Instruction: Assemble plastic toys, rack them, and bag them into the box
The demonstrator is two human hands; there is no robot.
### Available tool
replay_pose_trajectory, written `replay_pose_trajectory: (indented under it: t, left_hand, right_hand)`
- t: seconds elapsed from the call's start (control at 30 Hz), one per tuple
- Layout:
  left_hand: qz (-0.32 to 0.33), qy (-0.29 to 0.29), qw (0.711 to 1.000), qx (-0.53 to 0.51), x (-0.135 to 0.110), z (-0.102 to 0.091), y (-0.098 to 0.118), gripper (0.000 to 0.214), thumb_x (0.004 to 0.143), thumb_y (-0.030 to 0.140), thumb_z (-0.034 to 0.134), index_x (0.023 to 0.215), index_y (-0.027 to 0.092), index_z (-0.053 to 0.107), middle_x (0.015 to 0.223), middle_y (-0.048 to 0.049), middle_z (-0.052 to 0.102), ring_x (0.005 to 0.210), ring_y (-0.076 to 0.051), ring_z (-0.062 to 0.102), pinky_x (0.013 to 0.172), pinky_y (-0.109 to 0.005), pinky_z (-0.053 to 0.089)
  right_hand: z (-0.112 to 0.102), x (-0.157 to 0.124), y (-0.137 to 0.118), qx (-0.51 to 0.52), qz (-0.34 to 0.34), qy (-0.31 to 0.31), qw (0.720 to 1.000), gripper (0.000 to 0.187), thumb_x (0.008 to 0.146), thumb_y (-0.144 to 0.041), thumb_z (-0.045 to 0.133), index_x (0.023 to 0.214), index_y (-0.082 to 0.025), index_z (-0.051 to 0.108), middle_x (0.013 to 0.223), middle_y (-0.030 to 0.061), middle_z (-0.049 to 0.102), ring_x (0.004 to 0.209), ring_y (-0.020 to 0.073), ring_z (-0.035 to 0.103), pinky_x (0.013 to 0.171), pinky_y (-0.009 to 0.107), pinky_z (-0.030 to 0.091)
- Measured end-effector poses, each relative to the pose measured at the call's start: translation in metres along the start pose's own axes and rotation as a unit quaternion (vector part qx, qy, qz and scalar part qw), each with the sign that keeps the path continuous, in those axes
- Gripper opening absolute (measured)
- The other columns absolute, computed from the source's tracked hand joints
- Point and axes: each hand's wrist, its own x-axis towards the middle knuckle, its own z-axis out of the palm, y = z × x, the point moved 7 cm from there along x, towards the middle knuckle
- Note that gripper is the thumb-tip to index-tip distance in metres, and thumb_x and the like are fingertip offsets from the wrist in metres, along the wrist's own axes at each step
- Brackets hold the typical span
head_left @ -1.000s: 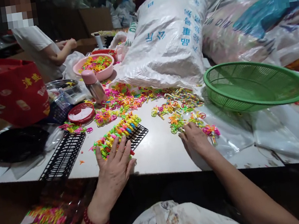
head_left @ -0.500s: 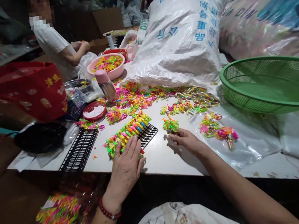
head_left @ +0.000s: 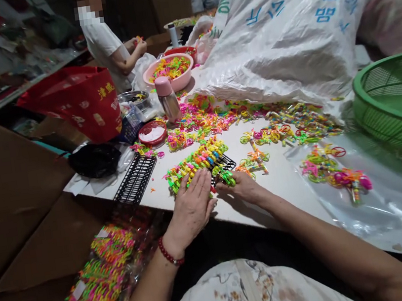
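My left hand [head_left: 195,198] lies flat, fingers stretched out, against the near side of rows of small bright plastic toys [head_left: 202,158] set on a black grid rack [head_left: 227,162]. Just to its right, my right hand [head_left: 241,187] pinches a small green plastic toy [head_left: 227,176] at the rack's near right edge. Part of that toy is hidden by my fingers. Beyond my right hand, a loose cluster of coloured toys [head_left: 258,157] rests on the white table [head_left: 246,209].
A second black rack [head_left: 135,177], a red basket [head_left: 152,133] with white slips, and a pink-lidded flask [head_left: 167,100] stand left. Toy pieces are heaped before a big white sack [head_left: 284,54]. At right are a green basket [head_left: 397,108] and clear plastic sheeting [head_left: 391,198]. Another person [head_left: 107,44] works behind.
My right hand has moved left to the rack and holds a green toy there. The cluster it held now lies on the table. The view has turned left.
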Motion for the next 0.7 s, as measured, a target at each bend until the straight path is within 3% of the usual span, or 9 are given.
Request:
replay_pose_trajectory:
  t: [0.23,0.47,0.7]
  left_hand:
    - [0.003,0.009,1.000,-0.029,-0.001,0.000,-0.002,0.075,0.095,0.032,0.049,0.154,0.009,0.010,0.154,-0.0175,0.034,0.146,-0.025,0.026,0.119,-0.049,0.022]
    - [0.000,-0.001,1.000,-0.028,0.000,0.000,-0.001,0.073,0.094,0.032,0.049,0.154,0.009,0.013,0.155,-0.0189,0.031,0.147,-0.027,0.023,0.119,-0.051,0.023]
    - [-0.010,-0.017,1.000,0.000,0.002,-0.001,0.000,0.067,0.095,0.037,0.049,0.151,0.009,0.026,0.157,-0.0190,0.025,0.148,-0.027,0.021,0.119,-0.049,0.022]
  right_hand:
    - [0.022,0.008,-0.015,0.010,-0.055,0.009,0.998,0.028,0.084,-0.041,0.058,0.073,-0.016,0.061,0.067,-0.0017,0.057,0.064,0.0121,0.048,0.057,0.021,0.036]
    - [0.027,0.015,-0.012,-0.045,-0.089,-0.048,0.994,0.013,0.078,-0.025,0.056,0.080,-0.016,0.065,0.072,-0.0029,0.061,0.067,0.0118,0.051,0.060,0.019,0.037]
    - [0.028,0.028,-0.008,-0.107,-0.135,-0.114,0.978,0.019,0.074,-0.021,0.061,0.091,-0.016,0.068,0.082,0.0009,0.067,0.072,0.0150,0.057,0.065,0.022,0.040]
